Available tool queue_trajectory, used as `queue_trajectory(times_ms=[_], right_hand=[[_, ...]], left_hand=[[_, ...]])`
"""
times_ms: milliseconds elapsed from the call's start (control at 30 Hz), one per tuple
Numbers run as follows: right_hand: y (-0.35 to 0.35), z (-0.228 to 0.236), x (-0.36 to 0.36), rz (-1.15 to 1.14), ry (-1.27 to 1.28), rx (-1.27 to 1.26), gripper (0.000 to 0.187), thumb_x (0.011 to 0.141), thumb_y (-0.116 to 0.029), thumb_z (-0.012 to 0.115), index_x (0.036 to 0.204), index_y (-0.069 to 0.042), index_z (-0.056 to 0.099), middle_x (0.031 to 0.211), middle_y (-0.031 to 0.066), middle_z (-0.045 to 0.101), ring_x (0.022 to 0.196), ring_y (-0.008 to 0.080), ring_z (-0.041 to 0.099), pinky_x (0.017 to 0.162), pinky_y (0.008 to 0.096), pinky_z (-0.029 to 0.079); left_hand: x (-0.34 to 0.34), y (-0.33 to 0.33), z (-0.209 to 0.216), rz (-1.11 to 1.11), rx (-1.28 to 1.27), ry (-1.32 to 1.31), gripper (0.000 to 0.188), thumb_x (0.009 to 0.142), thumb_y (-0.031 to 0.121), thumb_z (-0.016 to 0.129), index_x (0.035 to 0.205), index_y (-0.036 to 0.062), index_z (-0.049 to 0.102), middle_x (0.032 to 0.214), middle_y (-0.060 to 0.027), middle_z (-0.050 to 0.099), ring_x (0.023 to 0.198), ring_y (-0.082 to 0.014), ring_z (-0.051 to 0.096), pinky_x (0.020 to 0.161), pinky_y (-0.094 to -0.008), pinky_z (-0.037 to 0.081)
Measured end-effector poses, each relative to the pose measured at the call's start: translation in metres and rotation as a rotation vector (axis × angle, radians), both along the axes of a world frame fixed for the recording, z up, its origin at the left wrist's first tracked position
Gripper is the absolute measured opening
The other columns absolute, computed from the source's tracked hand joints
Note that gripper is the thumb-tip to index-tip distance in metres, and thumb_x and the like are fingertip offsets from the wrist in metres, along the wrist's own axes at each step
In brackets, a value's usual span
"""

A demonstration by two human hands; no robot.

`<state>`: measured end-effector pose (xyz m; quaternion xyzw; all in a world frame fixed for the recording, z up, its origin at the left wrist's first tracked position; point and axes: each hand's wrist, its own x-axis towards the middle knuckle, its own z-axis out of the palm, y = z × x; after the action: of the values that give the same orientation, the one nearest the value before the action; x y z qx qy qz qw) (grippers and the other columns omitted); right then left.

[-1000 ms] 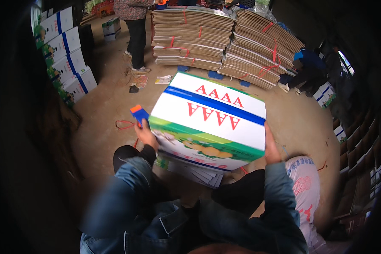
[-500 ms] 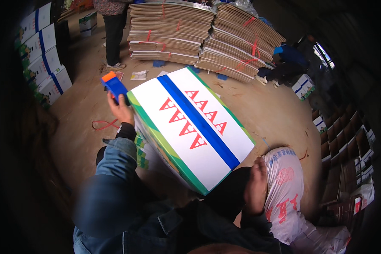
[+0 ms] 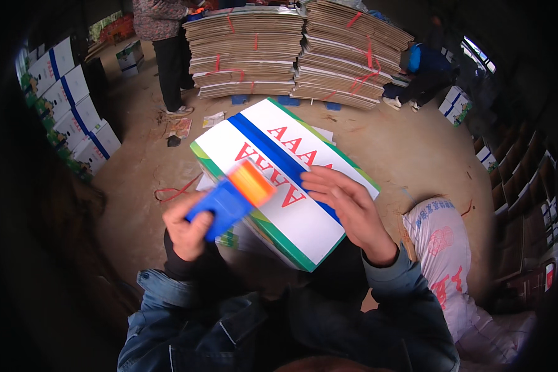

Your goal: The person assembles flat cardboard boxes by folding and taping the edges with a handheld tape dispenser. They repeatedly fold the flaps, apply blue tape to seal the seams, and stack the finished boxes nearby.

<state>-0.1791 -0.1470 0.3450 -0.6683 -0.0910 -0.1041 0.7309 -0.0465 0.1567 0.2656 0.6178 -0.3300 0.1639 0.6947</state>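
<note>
The grip of the left hand [image 3: 185, 229] is closed on 1 blue-orange tape dispenser [image 3: 228, 208]. The right hand [image 3: 353, 216] is open, fingers extended over the blue tape [image 3: 266, 144] of the white-green box [image 3: 304, 226], which lies below both hands; I cannot tell whether they touch.

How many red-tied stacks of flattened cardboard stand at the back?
2: the left stack at top centre, the right stack beside it. Others may be hidden behind.
</note>
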Motion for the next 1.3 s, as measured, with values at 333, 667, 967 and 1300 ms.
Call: queue_trajectory(times_ms=[333, 667, 967, 1300], right_hand=[[0.023, -0.006, -0.004, 0.158, 0.171, -0.012, 0.037, 0.105, -0.013, 0.062, 0.136, 0.006, 0.06, 0.126, 0.0103, 0.067, 0.114, 0.0149, 0.063, 0.099, 0.0297, 0.052], [0.009, -0.019, 0.0, 0.104, 0.124, 0.081, 0.025, 0.1, -0.006, 0.068, 0.122, 0.006, 0.068, 0.112, 0.0096, 0.073, 0.103, 0.014, 0.068, 0.092, 0.0293, 0.055], [0.006, -0.017, 0.017, 0.133, 0.234, 0.006, 0.022, 0.101, -0.002, 0.063, 0.12, 0.007, 0.068, 0.109, 0.0075, 0.07, 0.098, 0.0118, 0.063, 0.089, 0.0278, 0.052], [0.009, -0.025, 0.031, 0.241, 0.433, 0.459, 0.028, 0.106, -0.01, 0.056, 0.129, 0.005, 0.063, 0.125, 0.0094, 0.066, 0.112, 0.0154, 0.064, 0.095, 0.0332, 0.054]], left_hand=[[-0.026, -0.022, 0.004, -0.363, 0.106, -0.086, 0.044, 0.081, 0.022, 0.081, 0.112, -0.0084, 0.073, 0.081, -0.0171, 0.071, 0.07, -0.0237, 0.063, 0.069, -0.0336, 0.049], [-0.027, -0.027, -0.003, -0.341, 0.134, -0.156, 0.043, 0.081, 0.02, 0.081, 0.113, -0.0079, 0.073, 0.079, -0.0141, 0.069, 0.071, -0.023, 0.062, 0.069, -0.0337, 0.048], [-0.039, -0.023, -0.003, -0.282, 0.14, -0.055, 0.045, 0.082, 0.02, 0.082, 0.114, -0.0091, 0.072, 0.092, -0.0177, 0.074, 0.076, -0.0243, 0.065, 0.073, -0.0348, 0.051], [-0.043, -0.022, -0.008, -0.259, 0.093, 0.018, 0.047, 0.083, 0.024, 0.081, 0.113, -0.0105, 0.071, 0.086, -0.0189, 0.071, 0.074, -0.0244, 0.065, 0.071, -0.0331, 0.051]])
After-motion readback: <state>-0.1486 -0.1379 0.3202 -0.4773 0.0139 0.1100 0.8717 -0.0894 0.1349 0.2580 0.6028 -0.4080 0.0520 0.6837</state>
